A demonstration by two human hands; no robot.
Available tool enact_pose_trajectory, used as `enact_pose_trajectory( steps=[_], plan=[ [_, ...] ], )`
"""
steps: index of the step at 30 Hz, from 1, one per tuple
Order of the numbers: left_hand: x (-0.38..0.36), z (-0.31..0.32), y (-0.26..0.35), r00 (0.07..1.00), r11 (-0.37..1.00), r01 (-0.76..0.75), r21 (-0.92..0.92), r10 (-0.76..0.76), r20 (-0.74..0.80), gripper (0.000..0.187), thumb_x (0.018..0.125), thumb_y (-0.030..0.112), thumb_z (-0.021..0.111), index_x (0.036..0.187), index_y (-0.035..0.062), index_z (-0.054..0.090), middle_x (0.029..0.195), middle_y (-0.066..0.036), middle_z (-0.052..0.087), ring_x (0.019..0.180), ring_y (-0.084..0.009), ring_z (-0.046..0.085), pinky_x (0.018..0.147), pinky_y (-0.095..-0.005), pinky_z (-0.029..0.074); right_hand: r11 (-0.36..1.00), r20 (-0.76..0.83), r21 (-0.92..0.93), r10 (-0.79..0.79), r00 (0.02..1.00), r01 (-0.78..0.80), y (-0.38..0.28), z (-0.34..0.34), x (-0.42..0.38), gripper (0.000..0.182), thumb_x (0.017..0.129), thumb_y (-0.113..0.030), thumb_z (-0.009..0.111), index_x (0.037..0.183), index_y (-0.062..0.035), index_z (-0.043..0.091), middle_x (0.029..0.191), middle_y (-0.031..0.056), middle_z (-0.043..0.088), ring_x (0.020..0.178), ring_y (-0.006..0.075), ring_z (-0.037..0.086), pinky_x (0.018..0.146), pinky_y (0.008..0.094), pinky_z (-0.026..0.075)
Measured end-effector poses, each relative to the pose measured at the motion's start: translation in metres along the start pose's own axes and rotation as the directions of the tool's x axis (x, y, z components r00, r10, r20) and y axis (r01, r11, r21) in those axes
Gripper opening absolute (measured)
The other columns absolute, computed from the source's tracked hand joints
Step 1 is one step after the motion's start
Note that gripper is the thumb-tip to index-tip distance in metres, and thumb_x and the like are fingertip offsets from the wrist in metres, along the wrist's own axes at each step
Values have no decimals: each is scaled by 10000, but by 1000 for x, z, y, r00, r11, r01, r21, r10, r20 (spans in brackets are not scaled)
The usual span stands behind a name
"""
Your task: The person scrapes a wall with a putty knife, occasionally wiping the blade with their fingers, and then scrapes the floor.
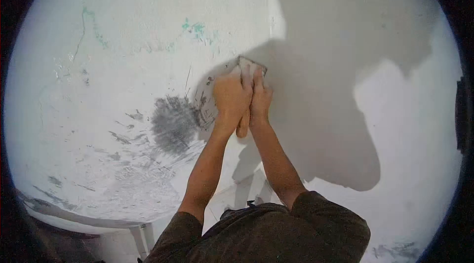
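Note:
Both my hands are wrapped round one scraper (pixel 242 130), its wooden handle end sticking out below them. Its wide flat blade points up and lies against or very close to the white wall (pixel 143 75), near the corner. My left hand (pixel 231 96) grips from the left, and my right hand (pixel 261 99) closes on it from the right, with fingers stretched up along the blade. My hands hide the middle of the tool. Left of my hands is a dark grey patch (pixel 175 124) on the wall, with scattered grey scrape marks around it.
Green paint traces (pixel 195 27) and a thin crack (pixel 79 38) mark the upper left wall. A second wall (pixel 321 95) meets it on the right, covered largely by my shadow. Floor tiles (pixel 217 207) show below my arms. A dark ledge (pixel 74 216) runs along the lower left.

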State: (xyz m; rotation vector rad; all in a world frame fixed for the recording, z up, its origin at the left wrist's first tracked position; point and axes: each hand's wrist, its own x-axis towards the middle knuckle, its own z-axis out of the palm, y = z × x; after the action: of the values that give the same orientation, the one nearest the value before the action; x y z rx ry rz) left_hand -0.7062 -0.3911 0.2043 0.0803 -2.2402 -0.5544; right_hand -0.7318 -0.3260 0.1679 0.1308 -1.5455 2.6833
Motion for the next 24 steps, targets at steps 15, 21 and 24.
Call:
enact_pose_trajectory(
  steps=[15,21,24],
  plan=[
    [-9,4,0,995,1000,-11,-29,8,-98,377,901,269,520,700,-41,597,583,-209,562,520,-378,561,535,-450,433,1000,-39,12,4,999,-3,2,0,-7,468,947,-398,520,657,-33,558,636,-2,503,592,107,432,527,298,378],
    [-4,-2,4,1000,1000,12,4,-12,-26,363,907,274,513,736,-34,599,596,-218,558,538,-384,566,542,-452,436,996,1,45,-77,997,77,1,3,1,460,929,-461,528,676,-79,558,646,-3,520,583,102,468,529,280,397],
    [-5,5,-1,995,999,-40,-17,39,-89,361,906,270,514,724,-30,603,604,-221,559,543,-388,563,547,-452,437,1000,-9,16,-20,1000,20,-1,1,-6,496,950,-417,508,656,-23,571,616,-6,507,589,101,441,508,291,376]
  ],
)
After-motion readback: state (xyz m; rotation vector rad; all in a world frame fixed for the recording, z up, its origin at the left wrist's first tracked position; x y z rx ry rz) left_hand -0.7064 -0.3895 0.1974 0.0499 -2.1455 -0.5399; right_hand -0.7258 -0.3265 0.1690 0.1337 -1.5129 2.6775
